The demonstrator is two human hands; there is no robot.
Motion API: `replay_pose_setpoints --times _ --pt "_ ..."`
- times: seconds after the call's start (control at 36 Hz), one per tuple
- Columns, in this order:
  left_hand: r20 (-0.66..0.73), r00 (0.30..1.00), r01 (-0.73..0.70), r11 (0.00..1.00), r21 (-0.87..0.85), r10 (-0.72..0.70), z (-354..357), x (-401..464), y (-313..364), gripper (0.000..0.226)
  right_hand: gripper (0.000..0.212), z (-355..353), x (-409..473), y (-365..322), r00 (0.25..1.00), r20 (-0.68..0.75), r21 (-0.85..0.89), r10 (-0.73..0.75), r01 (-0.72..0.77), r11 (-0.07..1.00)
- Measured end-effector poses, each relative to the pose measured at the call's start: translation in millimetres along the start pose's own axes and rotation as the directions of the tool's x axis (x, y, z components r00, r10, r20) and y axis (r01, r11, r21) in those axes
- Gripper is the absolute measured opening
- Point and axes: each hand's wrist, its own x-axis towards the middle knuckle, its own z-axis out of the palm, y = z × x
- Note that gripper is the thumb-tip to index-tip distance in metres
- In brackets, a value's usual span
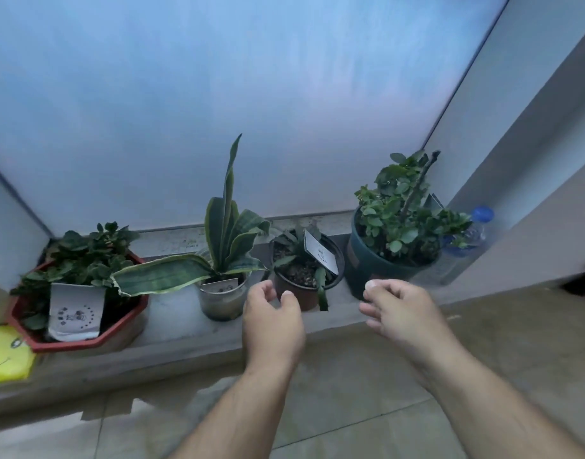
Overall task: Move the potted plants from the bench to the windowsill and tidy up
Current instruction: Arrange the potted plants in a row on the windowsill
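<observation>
Several potted plants stand in a row on the windowsill point(172, 329). From left: a red octagonal pot point(119, 329) with a leafy plant and a white label, a metal pot point(221, 298) with a tall snake plant, a small brown pot point(304, 294) with a tagged succulent, and a dark green pot point(367, 270) with a bushy plant. My left hand point(271, 321) hovers just in front of the brown pot, fingers loosely curled, holding nothing. My right hand point(400, 309) hangs to the right of that pot, in front of the green pot, fingers relaxed and empty.
A frosted window pane rises behind the pots. A clear water bottle with a blue cap point(473, 233) stands in the right corner behind the green pot. A yellow smiley-face object point(4, 356) lies at the left edge. Tiled floor point(350, 392) lies below the sill.
</observation>
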Motion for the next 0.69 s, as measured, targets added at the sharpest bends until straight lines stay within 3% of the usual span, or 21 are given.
replay_pose_setpoints --times 0.17,0.31,0.69 --pt "-0.018 0.999 0.027 0.999 -0.019 -0.028 -7 6 3 0.031 0.048 30 48 2 0.997 0.076 0.015 0.01 -0.011 1.0" --pt "-0.002 0.999 0.039 0.999 0.018 -0.039 -8 -3 6 0.021 0.03 46 63 7 0.996 0.089 0.053 0.029 -0.034 0.998" --pt "-0.054 0.987 0.146 0.988 -0.047 -0.149 -13 -56 35 0.016 0.026 20 61 13 0.989 0.122 0.121 0.078 -0.093 0.988"
